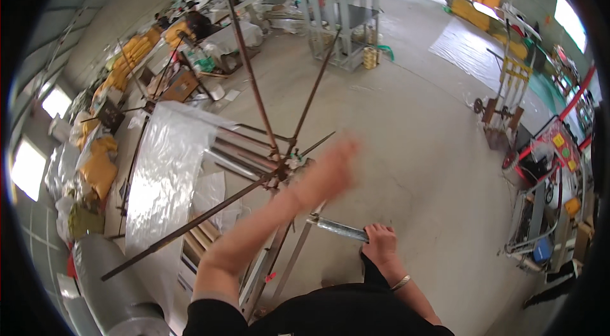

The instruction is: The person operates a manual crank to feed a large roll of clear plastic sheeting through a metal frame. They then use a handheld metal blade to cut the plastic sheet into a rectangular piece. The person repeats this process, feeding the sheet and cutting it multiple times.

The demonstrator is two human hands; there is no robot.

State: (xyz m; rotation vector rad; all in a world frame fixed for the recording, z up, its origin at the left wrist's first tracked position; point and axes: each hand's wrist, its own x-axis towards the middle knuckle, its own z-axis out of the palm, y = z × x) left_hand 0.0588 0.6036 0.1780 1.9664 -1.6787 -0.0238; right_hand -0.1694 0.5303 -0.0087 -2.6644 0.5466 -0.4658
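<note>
My right hand [381, 244], with a bangle at the wrist, is closed round the end of a silvery metal bar [343, 228]. The bar runs left to the frame of a stand below a hub [286, 168]. From this hub several rusty metal rods [248, 72] spread outward. My left hand [330, 174] is stretched forward over the hub's right side, smeared by motion, so its fingers cannot be made out. Left of the hub, a wide see-through plastic sheet [168, 158] drapes down beside rollers [238, 161].
A large grey roll [117, 288] lies at the lower left. Yellow sacks [98, 171] line the left wall. A grey metal rack [343, 15] stands ahead. At the right are a yellow hand truck [511, 85] and a cart with loose items [540, 209].
</note>
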